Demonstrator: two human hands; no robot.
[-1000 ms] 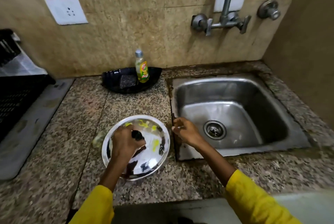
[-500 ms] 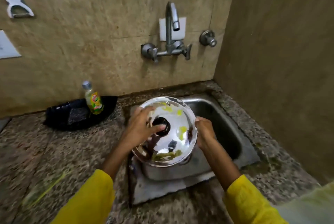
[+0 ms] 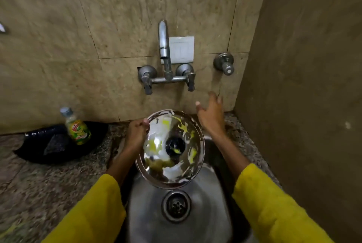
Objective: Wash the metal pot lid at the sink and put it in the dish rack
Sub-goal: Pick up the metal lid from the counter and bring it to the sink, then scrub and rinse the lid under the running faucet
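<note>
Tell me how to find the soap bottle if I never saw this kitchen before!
Start at the steel sink and look left along the speckled counter to the black tray against the wall. The soap bottle stands tilted on that tray, beside a dark scrub pad. It is the only bright thing there: clear plastic, a grey cap, and a green and yellow label.

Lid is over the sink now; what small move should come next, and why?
Probably the open right hand reaches the tap's right handle: no water runs, and the left hand holds the smeared round metal pot lid over the steel sink.
</note>
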